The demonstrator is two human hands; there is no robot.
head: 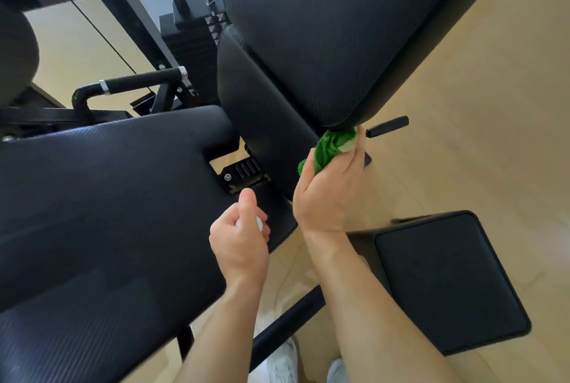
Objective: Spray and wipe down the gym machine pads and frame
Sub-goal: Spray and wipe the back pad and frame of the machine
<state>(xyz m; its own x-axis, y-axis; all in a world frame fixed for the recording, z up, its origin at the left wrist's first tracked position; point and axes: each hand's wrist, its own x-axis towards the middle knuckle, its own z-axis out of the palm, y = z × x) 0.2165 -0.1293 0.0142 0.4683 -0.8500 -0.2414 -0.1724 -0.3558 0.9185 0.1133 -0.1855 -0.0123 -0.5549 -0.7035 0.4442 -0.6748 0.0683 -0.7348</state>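
- Gym machine pads (324,28): black, ribbed vinyl; no wet streaks discernible, so I cannot confirm which surfaces are finished.
- My right hand (327,188) grips the bunched green cloth (331,146) against the lower corner of the upper pad, directly above that hand.
- My left hand (240,241) is clenched around the white spray bottle (259,224), nozzle hidden.
- Judged remaining: the seat pad (108,197) left of both hands, the frame (287,324).

Our right hand (327,194) reaches up and forward, fingers bunched closed — our left hand (239,244) sits lower, fist curled, thumb raised on top, both forearms bare.
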